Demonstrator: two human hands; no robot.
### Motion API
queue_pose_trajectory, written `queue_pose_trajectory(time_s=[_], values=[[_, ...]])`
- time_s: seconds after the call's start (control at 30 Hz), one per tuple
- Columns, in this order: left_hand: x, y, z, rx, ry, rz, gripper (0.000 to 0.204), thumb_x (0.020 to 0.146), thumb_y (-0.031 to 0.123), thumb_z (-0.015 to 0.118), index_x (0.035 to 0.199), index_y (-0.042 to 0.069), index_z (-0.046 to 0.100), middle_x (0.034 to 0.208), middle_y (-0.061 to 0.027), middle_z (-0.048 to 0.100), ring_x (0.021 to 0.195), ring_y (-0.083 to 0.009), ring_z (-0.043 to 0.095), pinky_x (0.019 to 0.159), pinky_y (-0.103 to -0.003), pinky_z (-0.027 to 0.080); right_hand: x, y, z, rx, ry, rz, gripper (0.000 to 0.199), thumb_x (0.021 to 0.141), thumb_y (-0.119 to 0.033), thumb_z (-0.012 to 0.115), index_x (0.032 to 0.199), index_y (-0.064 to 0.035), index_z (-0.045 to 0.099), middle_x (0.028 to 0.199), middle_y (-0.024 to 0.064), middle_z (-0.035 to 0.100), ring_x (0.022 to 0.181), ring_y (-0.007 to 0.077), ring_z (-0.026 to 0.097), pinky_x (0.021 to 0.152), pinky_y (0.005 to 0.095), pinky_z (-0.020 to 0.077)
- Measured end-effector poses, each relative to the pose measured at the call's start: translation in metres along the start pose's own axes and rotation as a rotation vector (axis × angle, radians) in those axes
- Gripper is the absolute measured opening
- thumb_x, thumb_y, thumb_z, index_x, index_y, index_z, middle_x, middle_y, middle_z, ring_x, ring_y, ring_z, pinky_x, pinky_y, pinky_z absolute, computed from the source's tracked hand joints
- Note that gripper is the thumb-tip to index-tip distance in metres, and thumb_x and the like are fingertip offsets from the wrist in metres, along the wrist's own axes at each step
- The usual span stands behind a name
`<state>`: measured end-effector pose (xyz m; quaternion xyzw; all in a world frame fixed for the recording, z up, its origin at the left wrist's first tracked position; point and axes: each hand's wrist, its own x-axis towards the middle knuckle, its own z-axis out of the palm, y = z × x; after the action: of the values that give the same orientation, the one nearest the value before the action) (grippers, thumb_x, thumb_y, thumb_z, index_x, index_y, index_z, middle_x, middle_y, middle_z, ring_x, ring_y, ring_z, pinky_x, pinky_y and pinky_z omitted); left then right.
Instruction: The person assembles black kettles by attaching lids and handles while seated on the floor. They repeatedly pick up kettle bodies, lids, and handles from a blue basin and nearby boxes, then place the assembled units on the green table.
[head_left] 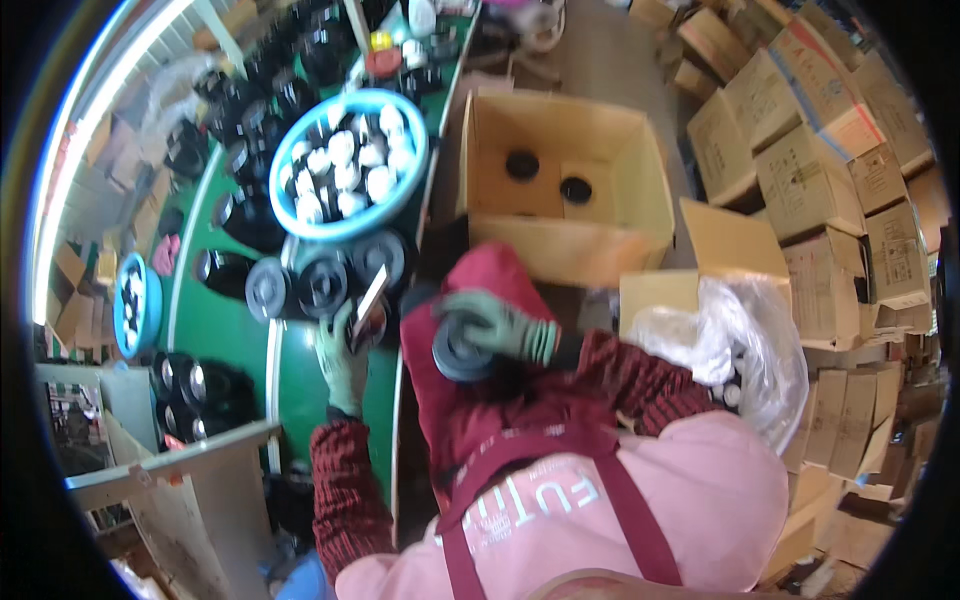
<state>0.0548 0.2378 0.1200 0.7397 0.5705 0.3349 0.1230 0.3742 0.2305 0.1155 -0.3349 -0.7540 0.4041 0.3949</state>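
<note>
At my left side, a small blue basin [153, 308] stands beyond the green counter [303, 405]; on the counter there are round black discs [270, 288] in a row, just below a larger blue basin [335, 231] with black and white pieces [342, 150]; my gloved left hand [343, 362] is closed on a dark object [373, 325], too blurred to name; my gloved right hand [492, 325] is clamped on a round dark disc [458, 358] above my lap; farther right, an open cardboard box [570, 250] contains two black rounds [575, 190].
</note>
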Motion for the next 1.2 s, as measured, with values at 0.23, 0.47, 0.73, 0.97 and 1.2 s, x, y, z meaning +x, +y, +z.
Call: queue_pose_trajectory(time_s=[0.23, 0.47, 0.73, 0.97, 1.2], values=[[0.038, 0.115, -0.024, -0.275, -0.493, 0.036, 0.056, 0.079, 0.001, 0.077, 0.132, 0.011, 0.064, 0.111, -0.0152, 0.060, 0.102, -0.0363, 0.064, 0.086, -0.042, 0.052, 0.031, -0.026, -0.048, 1.362, 0.157, 0.226, 0.054, 0.112, -0.039, 0.035, 0.151, -0.0027, 0.045, 0.142, 0.0164, 0.060, 0.133, 0.0278, 0.057, 0.117, 0.0442, 0.0404], [0.044, 0.114, 0.003, -0.051, -0.552, 0.312, 0.058, 0.078, 0.019, 0.077, 0.135, 0.020, 0.064, 0.109, -0.0111, 0.061, 0.107, -0.0351, 0.058, 0.097, -0.046, 0.044, 0.012, -0.028, -0.045, 1.087, 0.126, 0.346, 0.052, 0.113, -0.038, 0.033, 0.133, 0.0019, 0.059, 0.056, -0.0014, 0.039, 0.054, 0.0127, 0.043, 0.087, 0.0347, 0.0518], [0.035, 0.115, 0.003, -0.085, -0.477, 0.406, 0.061, 0.074, 0.032, 0.077, 0.131, 0.017, 0.062, 0.107, -0.0130, 0.060, 0.105, -0.0364, 0.058, 0.101, -0.051, 0.040, 0.012, -0.020, -0.059, 0.912, -0.083, 0.267, 0.048, 0.108, -0.039, 0.048, 0.106, 0.0009, 0.074, 0.060, 0.0020, 0.060, 0.045, 0.0111, 0.053, 0.046, 0.0273, 0.0418], [0.043, 0.085, 0.031, -0.169, -0.596, 0.362, 0.036, 0.095, 0.031, 0.050, 0.122, 0.020, 0.072, 0.106, -0.0060, 0.066, 0.112, -0.0273, 0.058, 0.111, -0.050, 0.030, 0.004, -0.079, -0.022, 0.014, -0.301, -0.360, 0.022, 0.090, -0.024, 0.072, 0.103, -0.0061, 0.075, 0.091, 0.0099, 0.072, 0.089, 0.0246, 0.066, 0.082, 0.0368, 0.0515], [0.023, 0.099, 0.040, -0.037, -0.465, 0.346, 0.029, 0.095, 0.029, 0.054, 0.118, 0.023, 0.072, 0.107, -0.0038, 0.065, 0.107, -0.0284, 0.058, 0.105, -0.049, 0.035, 0.012, -0.057, -0.065, 0.787, -0.462, 0.596, 0.038, 0.100, -0.041, 0.059, 0.098, -0.0075, 0.077, 0.070, 0.0006, 0.065, 0.063, 0.0127, 0.060, 0.058, 0.0304, 0.0453]])
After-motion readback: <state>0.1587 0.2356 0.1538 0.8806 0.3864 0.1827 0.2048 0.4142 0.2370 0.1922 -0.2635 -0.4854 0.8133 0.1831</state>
